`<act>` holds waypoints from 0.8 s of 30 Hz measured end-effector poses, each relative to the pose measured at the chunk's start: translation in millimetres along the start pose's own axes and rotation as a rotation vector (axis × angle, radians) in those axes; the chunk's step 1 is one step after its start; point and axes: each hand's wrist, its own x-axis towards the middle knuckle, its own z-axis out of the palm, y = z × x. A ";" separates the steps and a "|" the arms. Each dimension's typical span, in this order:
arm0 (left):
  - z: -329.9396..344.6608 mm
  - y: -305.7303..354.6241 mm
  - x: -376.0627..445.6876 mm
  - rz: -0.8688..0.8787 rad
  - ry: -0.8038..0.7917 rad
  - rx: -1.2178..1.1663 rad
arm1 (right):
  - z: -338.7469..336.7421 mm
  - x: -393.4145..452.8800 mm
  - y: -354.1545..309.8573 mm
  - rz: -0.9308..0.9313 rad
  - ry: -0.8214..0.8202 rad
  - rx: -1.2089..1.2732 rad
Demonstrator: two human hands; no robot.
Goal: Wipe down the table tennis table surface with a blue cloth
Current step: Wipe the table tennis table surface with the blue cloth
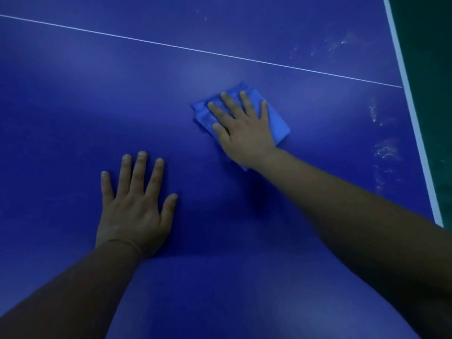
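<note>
The blue table tennis table (97, 106) fills the view. A folded blue cloth (278, 126) lies flat on it, right of centre. My right hand (242, 128) presses down on the cloth with straight, spread fingers and covers most of it. My left hand (133, 206) rests flat on the bare table surface nearer to me, fingers spread, holding nothing, about a hand's width from the cloth.
A thin white centre line (171, 46) runs across the far part of the table. The white edge stripe (411, 106) marks the table's right side, with dark green floor (430, 57) beyond. Whitish smears (385, 150) show near that edge and at the far right.
</note>
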 end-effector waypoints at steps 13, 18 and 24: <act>2.5 -1.9 0.9 0.021 0.008 0.044 | 12.9 31.9 -80.7 0.086 0.137 0.060; 3.3 -1.6 0.5 0.016 0.019 0.061 | -8.2 113.0 -103.6 -0.065 0.008 0.105; 3.3 -4.1 0.7 0.029 -0.009 0.077 | -30.0 85.0 141.6 0.570 0.087 0.065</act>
